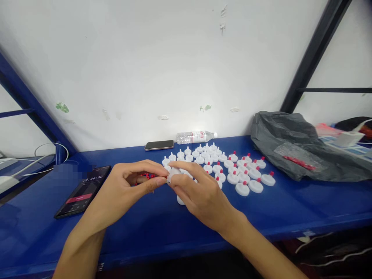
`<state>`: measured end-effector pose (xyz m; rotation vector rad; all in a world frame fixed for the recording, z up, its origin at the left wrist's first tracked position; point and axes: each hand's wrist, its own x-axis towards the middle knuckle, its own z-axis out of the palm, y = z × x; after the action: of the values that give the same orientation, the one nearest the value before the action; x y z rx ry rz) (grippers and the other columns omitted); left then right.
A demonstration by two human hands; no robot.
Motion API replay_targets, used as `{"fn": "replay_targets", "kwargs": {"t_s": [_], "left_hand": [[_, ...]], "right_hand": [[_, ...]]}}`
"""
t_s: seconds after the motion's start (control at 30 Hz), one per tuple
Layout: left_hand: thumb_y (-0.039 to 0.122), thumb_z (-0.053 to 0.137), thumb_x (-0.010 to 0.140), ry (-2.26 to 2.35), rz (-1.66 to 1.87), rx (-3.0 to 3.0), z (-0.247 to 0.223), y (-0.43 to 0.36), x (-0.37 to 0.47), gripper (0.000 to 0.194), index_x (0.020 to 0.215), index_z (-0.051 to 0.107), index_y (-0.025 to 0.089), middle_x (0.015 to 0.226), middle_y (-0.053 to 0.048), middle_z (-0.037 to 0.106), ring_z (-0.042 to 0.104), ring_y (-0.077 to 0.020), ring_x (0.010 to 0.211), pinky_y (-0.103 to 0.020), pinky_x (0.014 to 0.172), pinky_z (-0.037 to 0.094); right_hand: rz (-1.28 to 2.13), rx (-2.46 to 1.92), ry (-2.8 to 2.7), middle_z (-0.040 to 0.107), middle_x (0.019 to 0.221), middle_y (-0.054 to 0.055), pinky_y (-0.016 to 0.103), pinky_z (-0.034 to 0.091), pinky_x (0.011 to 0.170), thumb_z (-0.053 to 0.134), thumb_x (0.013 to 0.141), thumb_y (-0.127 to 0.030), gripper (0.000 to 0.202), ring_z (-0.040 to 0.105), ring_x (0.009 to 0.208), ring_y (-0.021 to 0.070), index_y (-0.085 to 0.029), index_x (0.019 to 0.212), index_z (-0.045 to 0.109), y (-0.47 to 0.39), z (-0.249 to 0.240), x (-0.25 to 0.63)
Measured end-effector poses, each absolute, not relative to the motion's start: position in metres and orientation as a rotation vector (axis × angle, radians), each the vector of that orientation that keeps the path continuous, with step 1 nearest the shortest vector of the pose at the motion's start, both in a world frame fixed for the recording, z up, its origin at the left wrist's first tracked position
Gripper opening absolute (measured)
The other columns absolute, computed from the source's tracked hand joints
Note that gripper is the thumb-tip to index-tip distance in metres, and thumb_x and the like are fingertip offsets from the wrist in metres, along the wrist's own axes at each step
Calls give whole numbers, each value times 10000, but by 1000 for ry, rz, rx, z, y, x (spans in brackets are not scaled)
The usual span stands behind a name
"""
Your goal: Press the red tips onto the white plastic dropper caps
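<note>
My left hand point(123, 192) is closed in a pinch at the middle of the table, thumb and forefinger on a small red tip cap point(167, 178), mostly hidden. The fingers of my right hand point(203, 190) wrap round a white nozzle lid point(173, 171), its nozzle turned left against the red piece. Behind my left fingers lie loose red tip caps point(148, 176), partly covered. Beyond my hands stand several white lids with bare nozzles point(207, 155). To the right are several white lids wearing red tips point(242, 188).
On the blue table point(162, 232), a phone showing a timer point(83, 193) lies left, and another phone point(159, 145) lies near the wall. Beside it is a clear plastic bottle point(196, 136). A dark plastic bag point(285, 133) and a clear bag with red pieces point(299, 162) sit right.
</note>
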<state>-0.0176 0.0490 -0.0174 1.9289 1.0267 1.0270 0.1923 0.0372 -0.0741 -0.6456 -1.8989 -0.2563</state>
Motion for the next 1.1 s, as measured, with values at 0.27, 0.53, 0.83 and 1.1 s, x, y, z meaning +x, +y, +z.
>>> {"fn": "replay_targets", "kwargs": {"t_s": [0.27,0.53,0.83,1.1], "left_hand": [[347,869,813,690,841,1373,-25,45,-5,581,1364,705,261,1273,-101,782,712,-272,1207,-300,997,577],[293,866,808,622,897,1360,-25,45,3,376,1174,823,217,1068,-82,854,798,-245,1018,-247,912,602],[264,943,678,800,1007,1324,-22,34,9,444,1103,838,195,1024,-100,859,817,-287,952,-322,858,658],[342,878,809,821,942,1517,-25,36,12,414,1193,785,216,1096,-81,847,803,-257,1021,-281,873,650]], "right_hand": [[-283,-405,-1824,787,1154,94,385,607,1045,577,1014,-56,176,738,1151,178,-214,985,647,38,-69,192],[-309,-437,-1813,818,1120,58,367,535,1155,640,982,-48,150,749,1161,163,-194,1014,653,34,-70,190],[-315,-388,-1811,829,1118,42,336,542,1134,642,996,-69,151,746,1173,144,-220,991,633,34,-69,191],[-274,-463,-1811,841,1020,11,332,495,1101,655,989,-49,195,783,1057,127,-209,1099,647,31,-62,198]]}}
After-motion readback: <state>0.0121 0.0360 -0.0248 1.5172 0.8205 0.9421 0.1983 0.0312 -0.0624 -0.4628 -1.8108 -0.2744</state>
